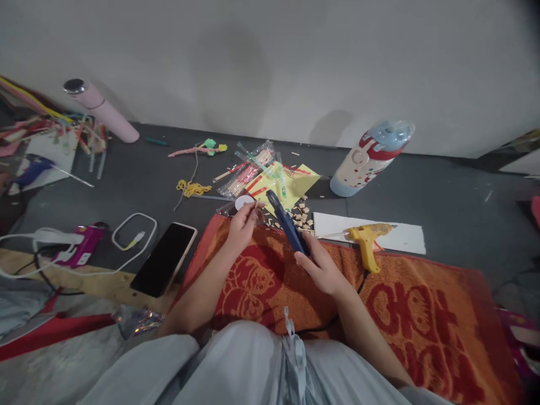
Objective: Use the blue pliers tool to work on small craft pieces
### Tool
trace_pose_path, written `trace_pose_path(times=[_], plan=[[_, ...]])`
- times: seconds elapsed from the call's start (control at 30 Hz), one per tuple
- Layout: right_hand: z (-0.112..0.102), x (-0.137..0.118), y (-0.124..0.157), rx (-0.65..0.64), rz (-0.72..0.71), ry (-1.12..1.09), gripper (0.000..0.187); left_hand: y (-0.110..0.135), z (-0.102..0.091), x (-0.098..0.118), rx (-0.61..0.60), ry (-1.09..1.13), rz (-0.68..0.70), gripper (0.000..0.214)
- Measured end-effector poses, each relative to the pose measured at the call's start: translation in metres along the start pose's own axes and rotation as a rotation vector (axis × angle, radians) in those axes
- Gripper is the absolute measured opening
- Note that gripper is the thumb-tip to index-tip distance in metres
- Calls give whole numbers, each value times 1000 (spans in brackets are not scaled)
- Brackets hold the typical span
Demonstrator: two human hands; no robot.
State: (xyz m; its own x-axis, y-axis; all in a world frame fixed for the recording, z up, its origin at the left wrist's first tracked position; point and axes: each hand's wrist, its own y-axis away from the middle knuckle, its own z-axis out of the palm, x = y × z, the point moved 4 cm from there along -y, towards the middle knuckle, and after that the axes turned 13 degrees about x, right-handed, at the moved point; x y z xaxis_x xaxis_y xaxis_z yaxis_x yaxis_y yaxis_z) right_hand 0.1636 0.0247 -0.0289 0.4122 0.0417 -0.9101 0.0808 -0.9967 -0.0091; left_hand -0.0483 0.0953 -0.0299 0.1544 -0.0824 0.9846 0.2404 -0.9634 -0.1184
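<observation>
Head view, with the clock centred on the dark blue tool (291,228): the right hand (323,264) grips this from five o'clock, fingers wrapped about its lower end, while the upper end tilts towards eleven. At nine o'clock the left hand (244,226) has thumb and fingertips pinched on a small pale stick (258,203), just beside the tool's upper end. Both forearms pass over an orange towel (291,284). Short wooden bits (301,216) lie scattered close by at one to two o'clock, with yellow paper (311,175) past them towards twelve and a clear pack (253,169) of coloured sticks around eleven. A white disc (243,201) sits near the left hand, at ten. Out at three o'clock a yellow glue gun (365,239) rests partly over a white board (407,240), and a spotted bottle (358,167) stands at two. Yellow yarn (193,188) lies towards ten, a phone (164,260) between eight and nine.
</observation>
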Motion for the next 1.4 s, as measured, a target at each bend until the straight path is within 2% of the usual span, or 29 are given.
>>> trace_pose_path(times=[0.17,0.33,0.6,0.87,1.23,1.4], plan=[[2,-8,3,-21,-108,125,64,2,-3,-3,31,13,-26,38],[1,-9,4,-36,-114,136,65,3,-4,2,37,25,-6,38],[0,-12,6,-72,-134,120,64,5,-2,12,-39,-190,237,15],[0,-13,6,-89,-144,97,59,7,-4,26,-54,-293,402,15],[-2,-12,2,-86,-177,115,52,9,-6,33,-58,-408,484,16],[-3,-10,1,-65,-175,115,51,9,-4,33,-68,-431,458,18]])
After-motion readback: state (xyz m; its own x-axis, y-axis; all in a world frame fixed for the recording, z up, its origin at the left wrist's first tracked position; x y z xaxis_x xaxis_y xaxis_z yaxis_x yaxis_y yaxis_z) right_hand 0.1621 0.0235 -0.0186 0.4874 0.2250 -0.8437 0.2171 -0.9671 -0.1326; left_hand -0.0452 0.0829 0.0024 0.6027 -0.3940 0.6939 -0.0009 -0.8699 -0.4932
